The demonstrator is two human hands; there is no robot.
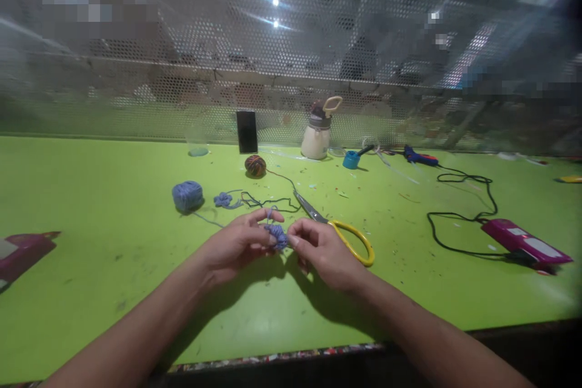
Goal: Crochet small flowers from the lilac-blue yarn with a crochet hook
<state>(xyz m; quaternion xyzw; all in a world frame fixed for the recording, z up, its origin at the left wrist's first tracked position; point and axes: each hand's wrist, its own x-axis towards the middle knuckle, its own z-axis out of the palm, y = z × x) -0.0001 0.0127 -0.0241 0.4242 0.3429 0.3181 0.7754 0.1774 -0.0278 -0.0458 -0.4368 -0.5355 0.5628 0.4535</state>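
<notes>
A small blue-purple crochet piece (277,236) is held between my two hands above the green table. My left hand (240,239) pinches its left side, with a strand of yarn looped over the raised index finger. The fingers of my right hand (322,248) are closed at its right edge; any small tool in them is hidden. From the left hand the yarn runs back to a blue-purple yarn ball (187,196). Near it lies a small crocheted flower (223,199) of the same yarn. Scissors with yellow handles (352,242) lie just behind my right hand.
A multicoloured yarn ball (255,166) trails dark thread. Behind stand a black phone-like slab (247,132), a bottle (316,136) and a blue pot (351,159). At right are a glue gun (421,156) and a corded magenta box (522,241). A perforated screen (204,73) rises at the back.
</notes>
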